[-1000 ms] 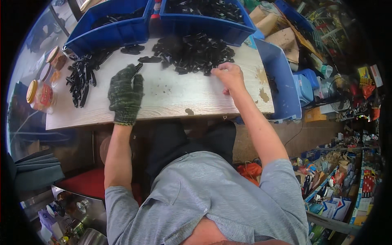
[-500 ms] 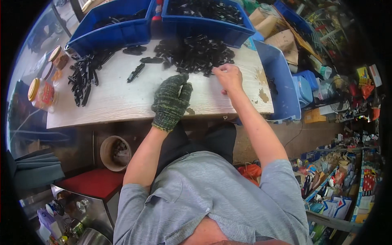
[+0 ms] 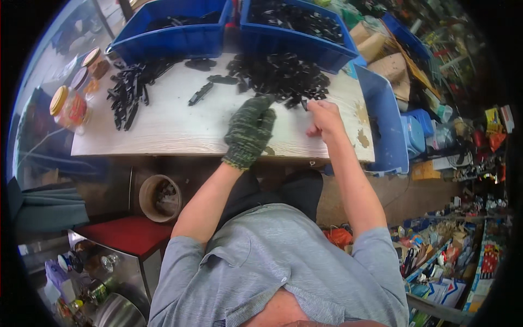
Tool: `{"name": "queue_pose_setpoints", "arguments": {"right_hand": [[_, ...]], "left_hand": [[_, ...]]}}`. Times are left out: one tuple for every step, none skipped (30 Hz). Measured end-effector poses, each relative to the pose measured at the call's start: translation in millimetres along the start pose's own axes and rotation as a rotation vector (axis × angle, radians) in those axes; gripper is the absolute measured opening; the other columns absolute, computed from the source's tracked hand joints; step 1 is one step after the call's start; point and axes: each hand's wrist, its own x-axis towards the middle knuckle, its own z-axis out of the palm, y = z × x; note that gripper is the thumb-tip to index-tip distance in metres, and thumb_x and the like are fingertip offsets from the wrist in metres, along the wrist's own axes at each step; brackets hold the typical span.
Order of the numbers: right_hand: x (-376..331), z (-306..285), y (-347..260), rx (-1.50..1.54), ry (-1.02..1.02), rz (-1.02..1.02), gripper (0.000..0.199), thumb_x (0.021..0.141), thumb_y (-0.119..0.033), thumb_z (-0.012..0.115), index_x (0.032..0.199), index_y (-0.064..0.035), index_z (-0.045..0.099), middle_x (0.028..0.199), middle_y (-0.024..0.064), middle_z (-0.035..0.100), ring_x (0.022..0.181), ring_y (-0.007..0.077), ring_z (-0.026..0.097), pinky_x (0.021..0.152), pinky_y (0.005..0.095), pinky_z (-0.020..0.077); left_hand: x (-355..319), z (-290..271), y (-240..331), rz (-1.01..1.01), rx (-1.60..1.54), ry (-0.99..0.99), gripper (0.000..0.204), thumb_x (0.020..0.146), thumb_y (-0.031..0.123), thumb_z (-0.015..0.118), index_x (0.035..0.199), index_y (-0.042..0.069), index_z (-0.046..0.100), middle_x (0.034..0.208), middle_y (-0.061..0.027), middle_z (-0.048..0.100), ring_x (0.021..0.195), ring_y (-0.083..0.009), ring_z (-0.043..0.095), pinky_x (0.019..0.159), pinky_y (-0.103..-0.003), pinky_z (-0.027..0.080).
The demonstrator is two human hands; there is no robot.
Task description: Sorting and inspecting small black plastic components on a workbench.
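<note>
My left hand (image 3: 249,131), in a dark green-grey knitted glove, is at the near edge of a heap of small black plastic parts (image 3: 283,79). Its fingers are curled together, and whatever they hold is hidden by the glove. To its right, my bare right hand (image 3: 327,119) pinches a small black plastic part (image 3: 304,103) between thumb and forefinger, right beside the heap. Left of the glove, a long black part (image 3: 200,94) lies apart on the white tabletop (image 3: 174,128). Another bunch of long black parts (image 3: 128,98) is spread at the table's left.
Two blue bins (image 3: 173,43) (image 3: 299,43) with black parts stand along the far edge. A lighter blue bin (image 3: 393,125) adjoins the table's right end. Lidded jars (image 3: 68,109) line the left side. A round bucket (image 3: 146,199) is below the table.
The whole view has shifted, so the table appears further right. Relative to the heap, both hands have moved slightly rightward. A black part now shows clearly at my right fingertips.
</note>
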Motion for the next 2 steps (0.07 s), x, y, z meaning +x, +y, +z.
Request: {"name": "queue_pose_setpoints", "arguments": {"right_hand": [[-6.8, 2.5, -0.1, 0.045, -0.050, 0.023, 0.020, 0.086, -0.021, 0.066, 0.088, -0.0012, 0.064, 0.053, 0.0056, 0.050, 0.036, 0.0175, 0.046, 0.039, 0.0361, 0.0496], [-8.3, 4.0, -0.2, 0.090, -0.099, 0.047, 0.020, 0.088, -0.021, 0.065, 0.088, -0.0012, 0.062, 0.052, 0.0042, 0.047, 0.036, 0.0164, 0.043, 0.039, 0.0355, 0.0485]], "left_hand": [[2.0, 6.4, 2.9, 0.021, -0.008, -0.010, 0.028, 0.087, 0.013, 0.067, 0.114, 0.009, 0.069, 0.114, -0.0135, 0.068, 0.108, -0.0305, 0.064, 0.096, -0.043, 0.049], [0.6, 1.4, 0.3, 0.013, 0.003, 0.001, 0.028, 0.087, 0.013, 0.067, 0.114, 0.009, 0.069, 0.114, -0.0135, 0.068, 0.108, -0.0305, 0.064, 0.096, -0.043, 0.049]]}}
